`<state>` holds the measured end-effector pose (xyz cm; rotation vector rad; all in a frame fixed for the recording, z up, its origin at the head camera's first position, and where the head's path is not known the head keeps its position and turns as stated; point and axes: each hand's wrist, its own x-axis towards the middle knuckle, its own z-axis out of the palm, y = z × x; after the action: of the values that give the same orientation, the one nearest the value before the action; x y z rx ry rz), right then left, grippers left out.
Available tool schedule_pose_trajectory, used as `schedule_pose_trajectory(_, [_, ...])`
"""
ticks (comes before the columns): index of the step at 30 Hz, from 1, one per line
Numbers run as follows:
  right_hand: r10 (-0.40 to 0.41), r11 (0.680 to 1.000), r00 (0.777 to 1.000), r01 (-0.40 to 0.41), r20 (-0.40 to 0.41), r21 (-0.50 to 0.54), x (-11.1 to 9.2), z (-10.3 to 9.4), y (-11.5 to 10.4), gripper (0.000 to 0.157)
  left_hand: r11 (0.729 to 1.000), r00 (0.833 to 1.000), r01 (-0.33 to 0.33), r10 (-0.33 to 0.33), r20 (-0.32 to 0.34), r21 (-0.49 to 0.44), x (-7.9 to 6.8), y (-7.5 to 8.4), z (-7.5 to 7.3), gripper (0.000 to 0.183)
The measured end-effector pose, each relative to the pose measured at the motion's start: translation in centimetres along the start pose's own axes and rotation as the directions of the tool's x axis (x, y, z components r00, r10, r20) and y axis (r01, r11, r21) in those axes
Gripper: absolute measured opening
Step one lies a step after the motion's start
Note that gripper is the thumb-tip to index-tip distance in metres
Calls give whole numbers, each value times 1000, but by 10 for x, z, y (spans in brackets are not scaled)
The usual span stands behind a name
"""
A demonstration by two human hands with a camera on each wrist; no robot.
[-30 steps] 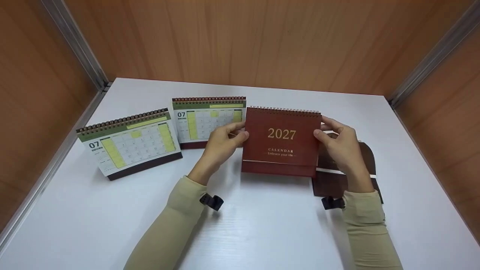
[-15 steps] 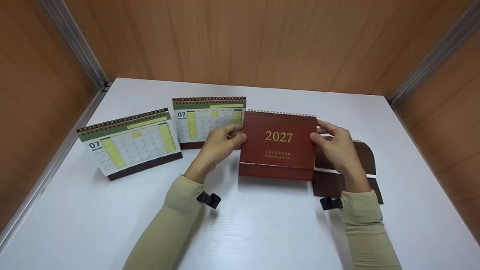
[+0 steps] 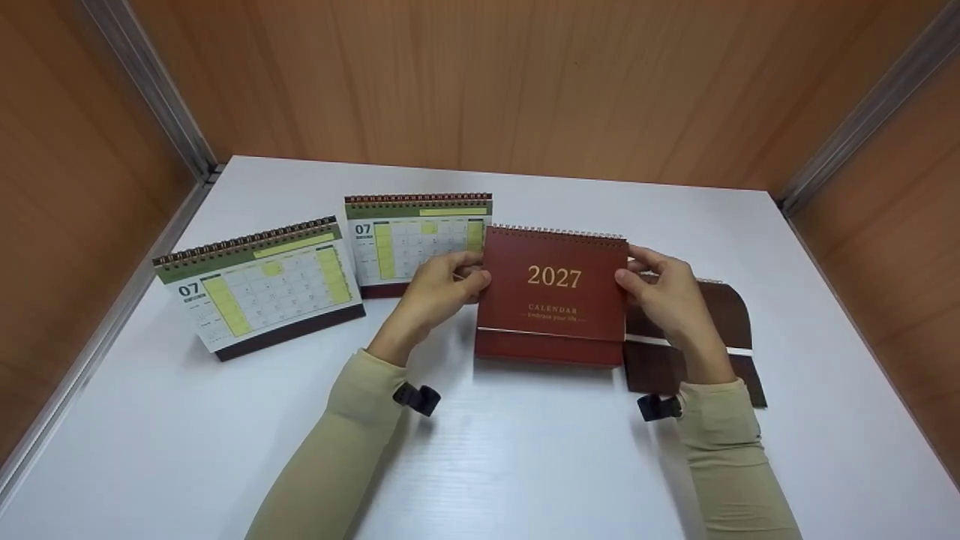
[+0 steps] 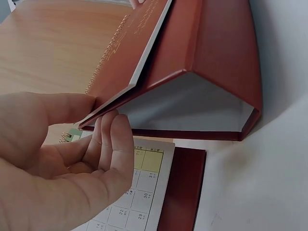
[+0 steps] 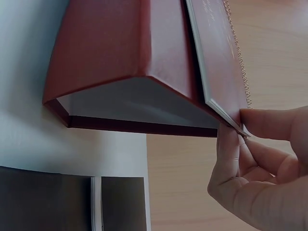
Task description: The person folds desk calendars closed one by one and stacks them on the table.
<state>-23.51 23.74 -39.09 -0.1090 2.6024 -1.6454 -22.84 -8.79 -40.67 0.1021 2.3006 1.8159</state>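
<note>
A red desk calendar (image 3: 551, 300) marked 2027 stands tented in the middle of the head view, its spiral binding at the top. My left hand (image 3: 439, 292) pinches its left edge, thumb on the front cover and fingers behind. On the opposite edge, my right hand (image 3: 671, 300) pinches in the same way. Both wrist views look into the hollow between the front and the folded base of the red calendar (image 4: 221, 57). Whether the base fully touches the table is hard to tell.
Two tented calendars open at month 07 stand to the left: one with a dark base (image 3: 262, 289), one with a red base (image 3: 416, 247) farther back. A dark brown calendar (image 3: 660, 367) lies at the right, partly behind my right hand. Wooden panels (image 3: 480, 90) enclose the white table (image 3: 480, 465).
Both hands have brought the red calendar slightly toward me, down and a little left. More of its lower base strip shows. The other calendars have stayed put.
</note>
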Motion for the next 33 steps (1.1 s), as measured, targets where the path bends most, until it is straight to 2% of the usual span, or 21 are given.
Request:
schedule_pose_trajectory(8, [3,1000,999,-2,32,-31,-1,-1,0,59,1000,999,-24,24,23,12,3,-3,2,50])
schedule_pose_trajectory(13, [-2,993,999,8,53,-116,0,-1,-1,63,994,998,-55,53,17,98,3,-4,2,52])
schedule_pose_trajectory(21, [9,981,997,6,79,-192,-1,-1,-2,66,965,992,-127,122,35,231,2,-6,5,58])
schedule_pose_trajectory(26, [12,976,995,10,98,-216,-1,0,0,67,958,988,-154,144,57,244,2,-8,7,60])
schedule_pose_trajectory(33, [12,971,994,15,111,-240,-1,0,2,68,964,990,-135,122,73,227,2,-9,9,62])
